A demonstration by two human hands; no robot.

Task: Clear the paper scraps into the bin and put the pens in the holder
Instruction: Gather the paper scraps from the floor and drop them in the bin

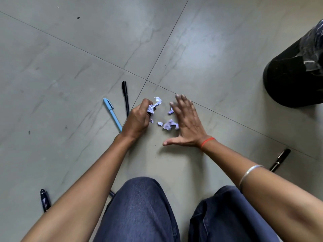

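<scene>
Scraps (pixel 170 124) between hands, left hand (pixel 138 119) gripping some, right hand (pixel 186 119) flat, fingers spread

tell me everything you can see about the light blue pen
The light blue pen looks like matte plastic, capped, with a clip on the cap at its far end. It lies flat on the grey floor tile, slanted, just left of the left hand, whose wrist hides its near tip. Nothing holds it.

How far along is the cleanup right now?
Nothing looks finished yet. In hand: the left hand grips crumpled scraps, the open right hand is beside loose scraps on the floor. Left: everything into the bin, and the blue pen, black pen and others lie uncollected. No holder shows.
</scene>
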